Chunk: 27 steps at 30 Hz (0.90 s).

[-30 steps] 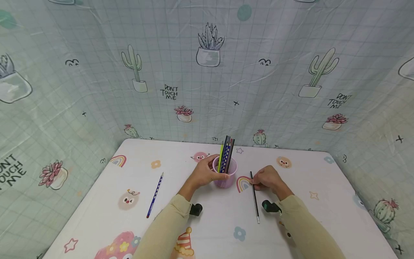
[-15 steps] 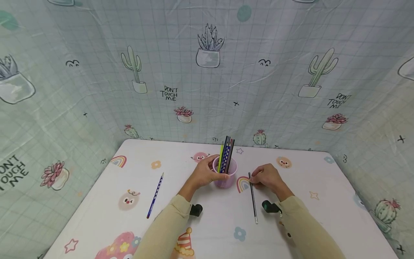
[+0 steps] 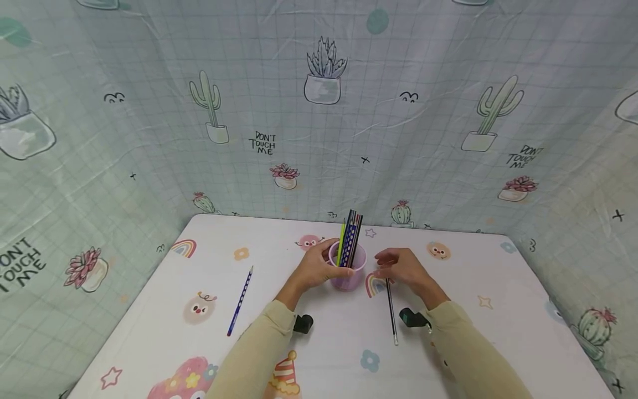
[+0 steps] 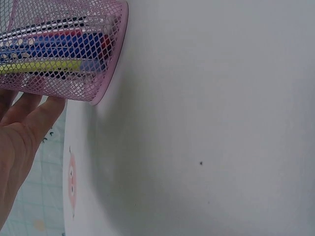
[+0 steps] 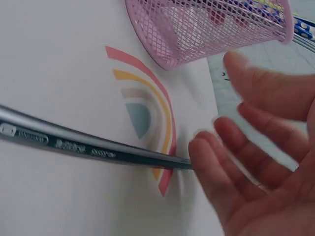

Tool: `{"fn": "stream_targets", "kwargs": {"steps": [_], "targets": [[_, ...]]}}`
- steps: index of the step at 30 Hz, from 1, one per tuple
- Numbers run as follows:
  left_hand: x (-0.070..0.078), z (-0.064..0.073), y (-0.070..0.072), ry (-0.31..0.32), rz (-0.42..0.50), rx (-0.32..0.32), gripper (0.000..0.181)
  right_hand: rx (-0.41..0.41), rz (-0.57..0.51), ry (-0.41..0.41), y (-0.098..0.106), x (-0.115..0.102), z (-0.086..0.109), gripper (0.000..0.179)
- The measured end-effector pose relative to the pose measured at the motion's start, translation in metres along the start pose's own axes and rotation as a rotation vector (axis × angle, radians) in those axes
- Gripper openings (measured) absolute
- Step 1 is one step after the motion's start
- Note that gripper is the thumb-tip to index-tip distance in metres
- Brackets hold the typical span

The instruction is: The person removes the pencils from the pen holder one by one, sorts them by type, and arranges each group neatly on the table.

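My left hand (image 3: 316,267) grips a pink mesh pen cup (image 3: 347,281) near its rim, thumb in front and fingers behind. Several pencils (image 3: 351,238), among them dark, blue-dotted and lime-green ones, lean inside the upright cup. To the right of the cup is my right hand (image 3: 406,271), its thumb and fingers spread apart with nothing between them. A dark pencil (image 3: 391,313) lies below this hand on the table, pointing toward me with its pale end. In the right wrist view the far end of that pencil (image 5: 88,142) passes behind a fingertip.
On the left side of the white printed table (image 3: 164,310) lies a blue dotted pencil (image 3: 240,301). A patterned cloth (image 3: 239,100) hangs behind the table and along both sides. Black wrist devices (image 3: 413,318) sit close over the tabletop.
My right hand pinched the dark pencil's upper part, shifted it slightly left, then released it; the fingers are now spread and nearer the cup. My left hand and the cup stay put.
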<state>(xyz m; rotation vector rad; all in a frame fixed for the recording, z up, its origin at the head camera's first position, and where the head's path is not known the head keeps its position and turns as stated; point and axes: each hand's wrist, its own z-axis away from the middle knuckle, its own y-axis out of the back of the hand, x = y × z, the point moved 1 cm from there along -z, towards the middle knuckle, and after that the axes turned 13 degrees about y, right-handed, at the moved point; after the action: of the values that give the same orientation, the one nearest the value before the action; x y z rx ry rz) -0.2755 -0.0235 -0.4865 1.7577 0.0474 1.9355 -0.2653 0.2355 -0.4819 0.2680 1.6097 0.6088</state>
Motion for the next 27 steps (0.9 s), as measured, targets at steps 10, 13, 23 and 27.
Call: {"fn": "stream_targets", "kwargs": {"steps": [10, 13, 23, 27], "targets": [[0.002, 0.001, 0.001, -0.011, -0.006, 0.002, 0.072, -0.100, -0.112, 0.175, -0.016, -0.005, -0.006, 0.062], [0.003, 0.001, 0.001, -0.018, -0.008, 0.000, 0.072, -0.125, -0.145, 0.223, -0.022, -0.007, -0.007, 0.069], [0.003, 0.002, 0.001, -0.043, -0.001, 0.005, 0.071, -0.037, -0.059, 0.255, -0.056, -0.016, -0.010, 0.093], [0.002, 0.003, 0.001, -0.038, -0.005, 0.007, 0.072, 0.046, 0.011, 0.245, -0.061, -0.017, -0.009, 0.087]]}}
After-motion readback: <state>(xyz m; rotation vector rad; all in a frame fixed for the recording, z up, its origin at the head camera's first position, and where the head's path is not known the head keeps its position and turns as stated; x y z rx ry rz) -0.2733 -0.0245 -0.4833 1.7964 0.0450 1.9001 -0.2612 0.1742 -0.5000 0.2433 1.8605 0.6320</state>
